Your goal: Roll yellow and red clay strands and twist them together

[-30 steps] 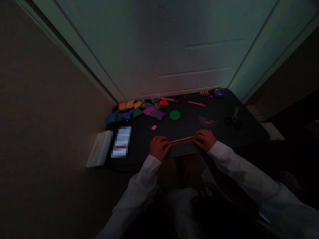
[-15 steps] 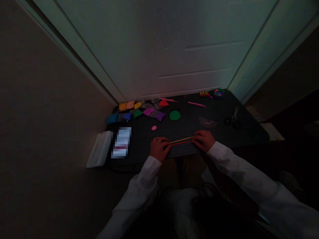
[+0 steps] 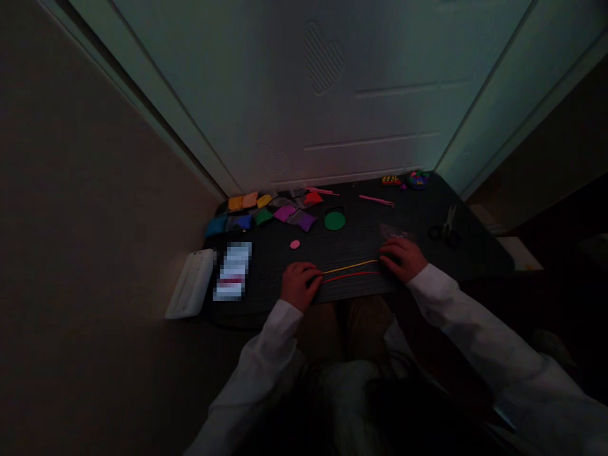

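A thin yellow strand (image 3: pixel 350 266) and a thin red strand (image 3: pixel 351 275) stretch side by side just above or on the dark table. At their left ends, my left hand (image 3: pixel 300 286) pinches both between bent fingers. My right hand (image 3: pixel 403 258) is closed at the right end of the yellow strand. The red strand's right end comes close below the right fingertips, apart from the yellow one. Whether the strands are clay or cord, I cannot tell. Behind my right hand lies a clear plastic piece (image 3: pixel 394 232), partly covered by the fingers.
Small coloured packets (image 3: pixel 285 213) line the back left of the table. A phone (image 3: pixel 232 271) and a white case (image 3: pixel 190 284) lie at the left. Beyond the strands are a pink disc (image 3: pixel 295 244) and a green disc (image 3: pixel 335 220). Pink tweezers (image 3: pixel 376 201) and scissors (image 3: pixel 445 229) lie right.
My right hand has moved right and slightly up, and my left hand slightly left. The two strands, closer together before, now lie farther apart at the right end.
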`<action>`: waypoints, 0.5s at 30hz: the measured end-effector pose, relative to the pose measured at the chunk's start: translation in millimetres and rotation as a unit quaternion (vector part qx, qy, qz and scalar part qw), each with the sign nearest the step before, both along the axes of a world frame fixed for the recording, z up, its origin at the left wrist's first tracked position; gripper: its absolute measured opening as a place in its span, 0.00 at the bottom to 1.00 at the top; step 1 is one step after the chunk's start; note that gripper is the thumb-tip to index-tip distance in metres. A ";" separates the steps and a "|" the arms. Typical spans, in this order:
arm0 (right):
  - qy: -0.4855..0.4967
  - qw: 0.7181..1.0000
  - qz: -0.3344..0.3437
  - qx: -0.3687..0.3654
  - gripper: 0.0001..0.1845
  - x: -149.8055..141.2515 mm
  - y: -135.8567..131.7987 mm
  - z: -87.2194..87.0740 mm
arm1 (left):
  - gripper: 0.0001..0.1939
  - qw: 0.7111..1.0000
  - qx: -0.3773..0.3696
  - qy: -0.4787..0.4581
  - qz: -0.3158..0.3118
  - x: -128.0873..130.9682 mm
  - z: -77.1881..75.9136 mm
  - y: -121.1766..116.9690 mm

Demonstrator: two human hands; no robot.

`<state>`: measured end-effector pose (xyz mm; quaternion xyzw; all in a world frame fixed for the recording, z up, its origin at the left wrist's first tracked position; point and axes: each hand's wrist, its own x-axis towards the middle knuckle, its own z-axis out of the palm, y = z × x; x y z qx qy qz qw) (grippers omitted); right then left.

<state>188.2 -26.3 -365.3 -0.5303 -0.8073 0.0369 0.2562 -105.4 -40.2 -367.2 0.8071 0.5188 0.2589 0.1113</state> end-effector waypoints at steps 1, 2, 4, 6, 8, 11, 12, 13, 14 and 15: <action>0.002 1.000 -0.025 0.010 0.14 8.0 5.1 1.2 | 0.08 1.000 0.002 -0.002 0.006 -2.8 -0.1 1.7; 0.000 0.999 -0.036 0.015 0.15 15.3 9.6 2.3 | 0.08 1.000 0.004 -0.006 0.011 -5.7 -0.6 3.5; -0.006 0.999 -0.048 0.014 0.15 25.8 15.4 3.7 | 0.08 1.000 0.009 -0.013 0.018 -11.0 -2.7 7.0; -0.013 0.999 -0.038 0.011 0.15 30.0 17.1 3.8 | 0.08 1.000 0.010 -0.015 0.022 -14.7 -5.8 9.8; -0.028 0.999 -0.034 0.005 0.15 30.1 17.0 2.8 | 0.09 1.000 0.010 -0.011 0.027 -16.2 -8.8 11.3; -0.062 0.993 -0.097 0.000 0.20 30.4 19.4 -0.9 | 0.09 0.999 0.010 -0.007 0.037 -15.8 -11.3 11.3; -0.072 0.989 -0.126 -0.004 0.23 31.5 21.3 -2.7 | 0.09 0.999 0.010 -0.007 0.040 -15.5 -11.5 10.9; -0.080 0.985 -0.150 -0.012 0.25 33.1 23.6 -4.8 | 0.09 0.999 0.010 -0.008 0.042 -15.1 -11.5 10.5; -0.088 0.982 -0.166 -0.026 0.26 35.0 25.9 -7.0 | 0.09 0.999 0.010 -0.009 0.043 -14.9 -11.3 10.0; -0.094 0.980 -0.173 -0.042 0.26 37.0 28.0 -9.2 | 0.09 0.999 0.010 -0.011 0.044 -14.9 -11.1 9.6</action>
